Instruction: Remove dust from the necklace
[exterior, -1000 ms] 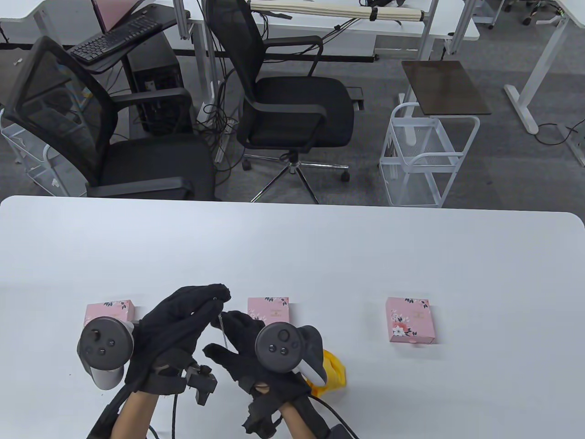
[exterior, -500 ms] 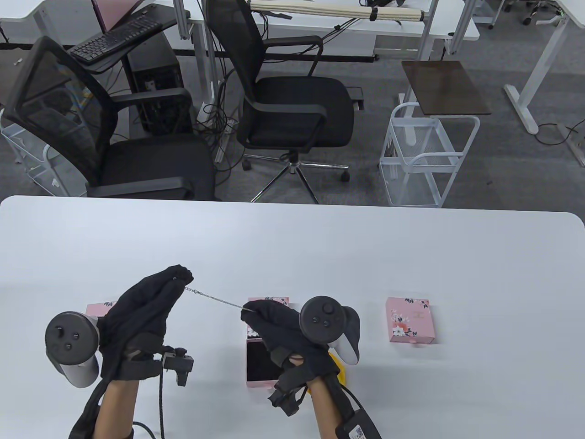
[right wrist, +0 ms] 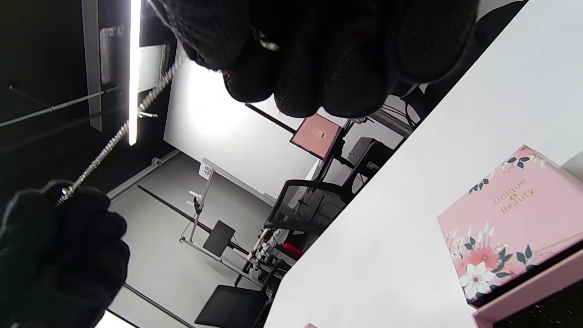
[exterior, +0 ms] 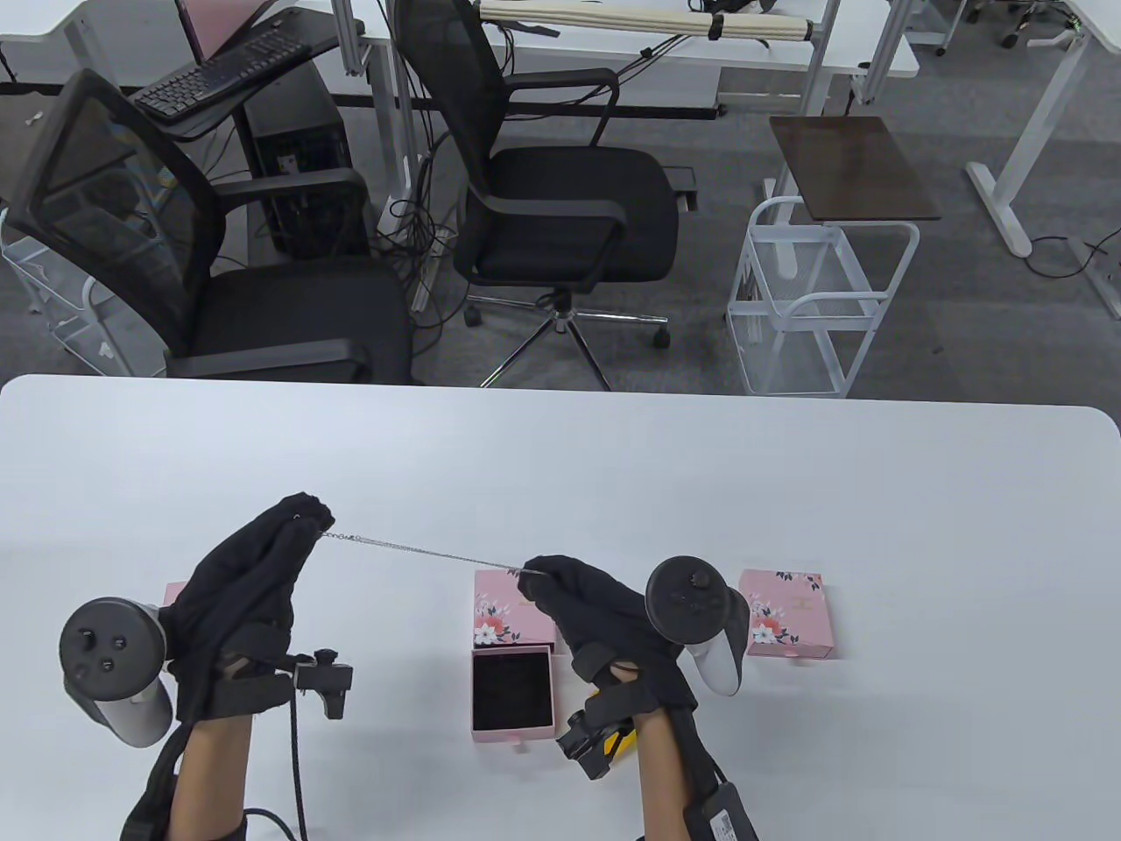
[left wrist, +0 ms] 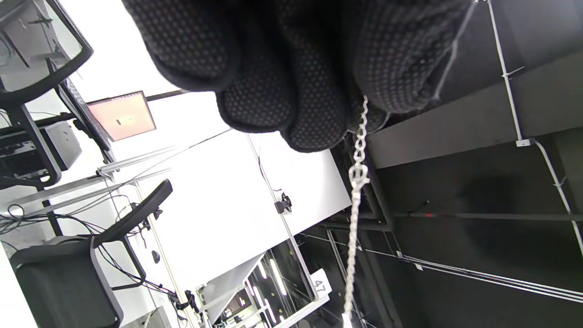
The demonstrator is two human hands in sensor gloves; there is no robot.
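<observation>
A thin silver necklace chain [exterior: 420, 550] is stretched taut above the table between my two gloved hands. My left hand [exterior: 302, 517] pinches its left end; the chain hangs from those fingers in the left wrist view [left wrist: 357, 182]. My right hand [exterior: 539, 574] pinches the right end; the chain also shows in the right wrist view [right wrist: 118, 132]. An open pink box drawer [exterior: 513, 692] with a dark lining lies below the chain, its floral sleeve [exterior: 499, 609] just behind it. A yellow cloth [exterior: 613, 745] peeks out under my right wrist.
A second pink floral box [exterior: 788, 613] lies right of my right hand, and a third [exterior: 175, 596] is partly hidden behind my left hand. The white table [exterior: 613, 473] stretches beyond. Office chairs [exterior: 543, 201] and a white cart [exterior: 814, 307] stand past its far edge.
My hands have moved apart, left hand to the left and up, right hand to the right, pulling the chain out straight and longer. The open drawer and its sleeve are now uncovered.
</observation>
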